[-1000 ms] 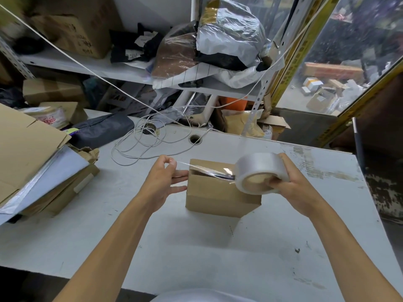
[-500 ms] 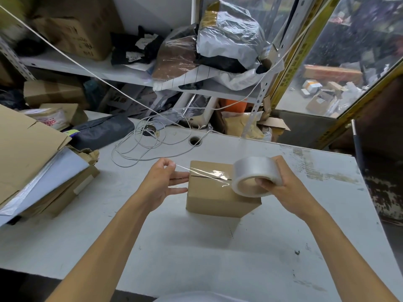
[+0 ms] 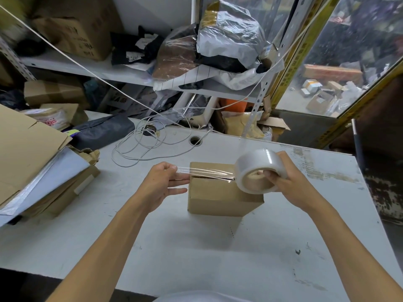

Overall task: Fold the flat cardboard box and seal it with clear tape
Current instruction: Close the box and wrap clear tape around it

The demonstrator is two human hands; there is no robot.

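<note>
A small brown cardboard box [image 3: 218, 199] stands folded on the white table [image 3: 196, 253], its top flaps closed with a dark seam across the middle. My right hand [image 3: 287, 184] grips a roll of clear tape [image 3: 257, 171] above the box's right end. A strip of clear tape [image 3: 205, 171] stretches from the roll leftward over the top seam. My left hand [image 3: 163, 184] pinches the strip's free end just past the box's left edge, with the other fingers spread.
A stack of flat cardboard and a white sheet [image 3: 32, 162] lies at the table's left. A coiled white cord [image 3: 148, 144] and a cable hole [image 3: 195, 140] sit behind the box. Cluttered shelves with boxes and plastic bags [image 3: 226, 40] rise at the back.
The roll has risen slightly and shifted right, lengthening the strip over the seam. My left hand keeps hold of the tape end in nearly the same place.
</note>
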